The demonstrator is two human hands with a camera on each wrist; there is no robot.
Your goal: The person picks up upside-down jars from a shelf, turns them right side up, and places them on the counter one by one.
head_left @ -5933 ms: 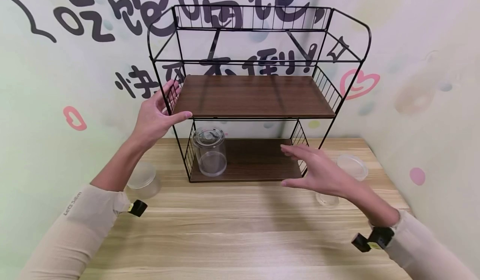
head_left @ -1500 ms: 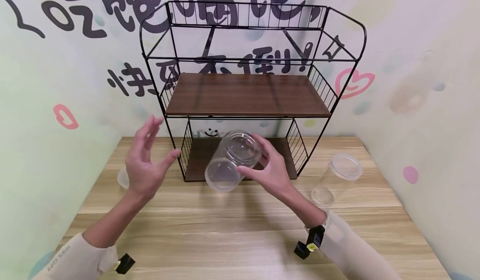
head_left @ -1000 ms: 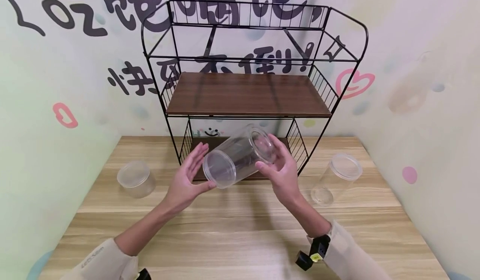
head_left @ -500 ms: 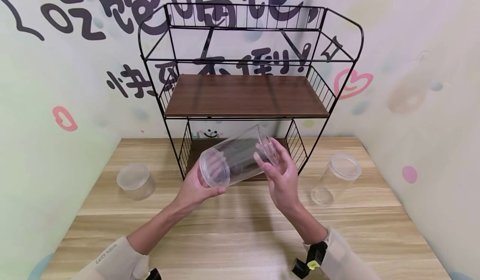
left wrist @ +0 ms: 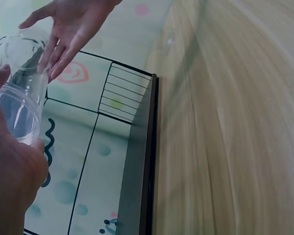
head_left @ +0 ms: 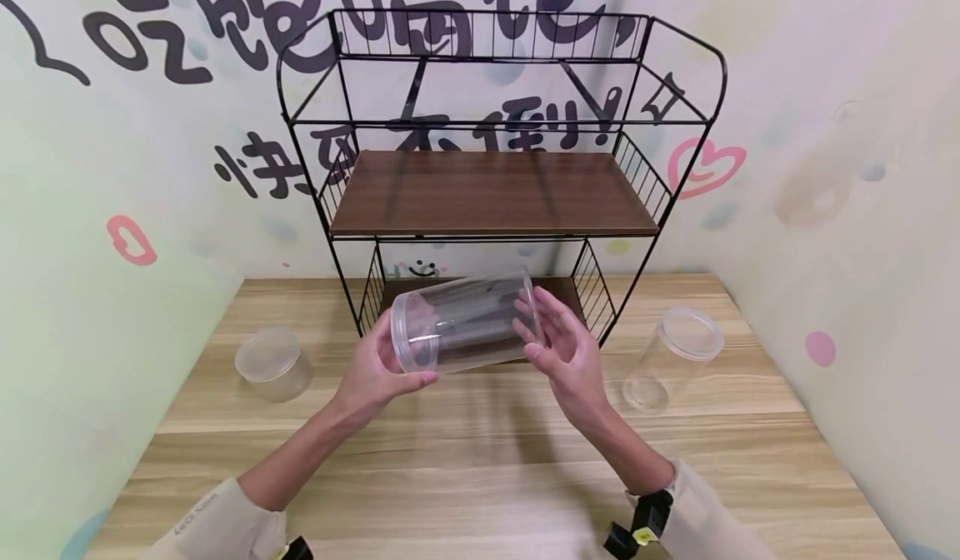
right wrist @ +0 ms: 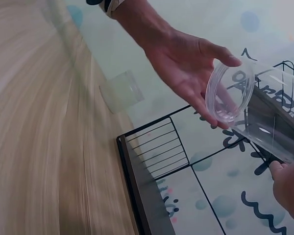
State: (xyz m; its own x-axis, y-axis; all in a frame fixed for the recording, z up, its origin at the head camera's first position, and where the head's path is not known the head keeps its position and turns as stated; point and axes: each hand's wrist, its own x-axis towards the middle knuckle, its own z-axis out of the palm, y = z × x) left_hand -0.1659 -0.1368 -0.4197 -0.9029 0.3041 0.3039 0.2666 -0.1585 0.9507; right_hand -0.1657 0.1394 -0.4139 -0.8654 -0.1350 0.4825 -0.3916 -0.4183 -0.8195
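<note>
A clear cylindrical plastic jar (head_left: 480, 322) with a translucent lid (head_left: 411, 332) lies almost sideways in the air, in front of the rack's lower shelf. My left hand (head_left: 375, 368) grips its lidded end, thumb in front and fingers behind; in the right wrist view the left hand (right wrist: 181, 61) curls round the lid rim. At the other end my right hand (head_left: 573, 356) cups loosely about the jar's base. The left wrist view has that right hand (left wrist: 81, 32) with fingers extended and thumb spread beside the base.
A black wire rack (head_left: 330, 235) stands against the wall, with a brown middle shelf (head_left: 495, 193) and a brown lower shelf. On the wooden table (head_left: 465, 477), a short lidded jar (head_left: 273, 366) stands at left and a tall clear jar (head_left: 671, 360) at right.
The jar was taken from the lower shelf with my right hand, then turned from upright to nearly level. My left hand came off the rack and took its lid end; my right hand's hold has loosened.
</note>
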